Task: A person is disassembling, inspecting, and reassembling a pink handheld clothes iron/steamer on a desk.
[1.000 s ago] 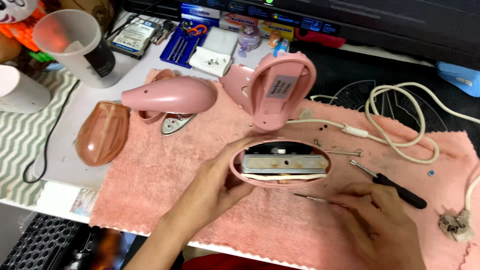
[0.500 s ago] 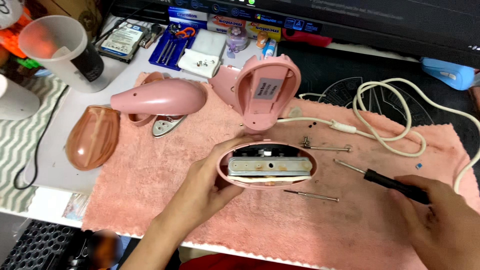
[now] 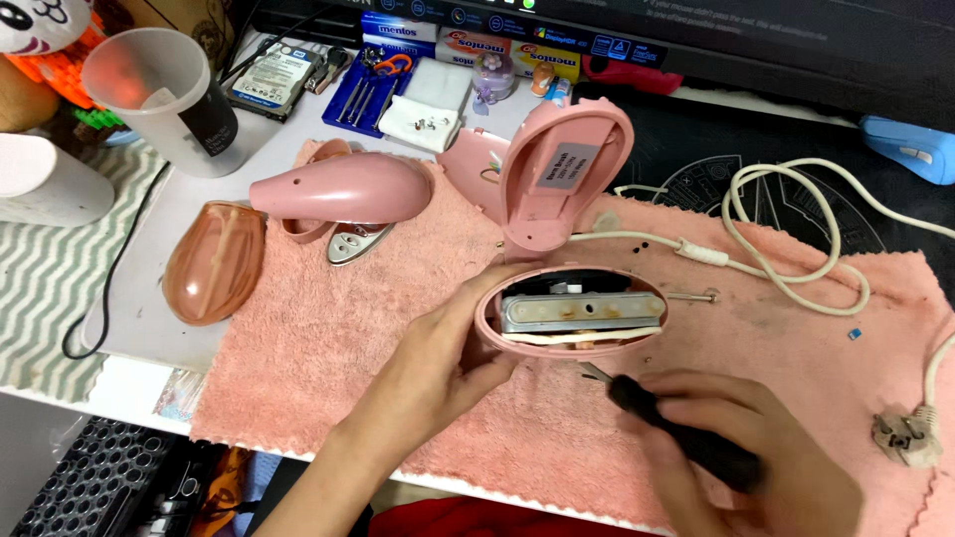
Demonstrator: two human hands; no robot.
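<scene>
A pink oval appliance body (image 3: 575, 316) lies open on a pink towel (image 3: 338, 348), showing a metal block and wiring inside. My left hand (image 3: 438, 348) grips its left end and steadies it. My right hand (image 3: 746, 457) holds a black-handled screwdriver (image 3: 676, 428), tip pointing up-left just below the body's lower rim. A pink upright cover (image 3: 562, 179) with a grey label stands right behind the body. A white power cord (image 3: 786, 239) runs from it to a plug (image 3: 905, 438) at the right.
A pink handle shell (image 3: 348, 189), a small metal soleplate (image 3: 353, 242) and a translucent brown cover (image 3: 212, 261) lie at the left. A clear cup (image 3: 164, 94), a hard drive (image 3: 274, 75), a blue tool case (image 3: 363, 94) and a long screw (image 3: 691, 296) sit around.
My right hand picked the screwdriver up from the towel at the right and brought it toward the lower edge of the open body. My left hand stayed on the body.
</scene>
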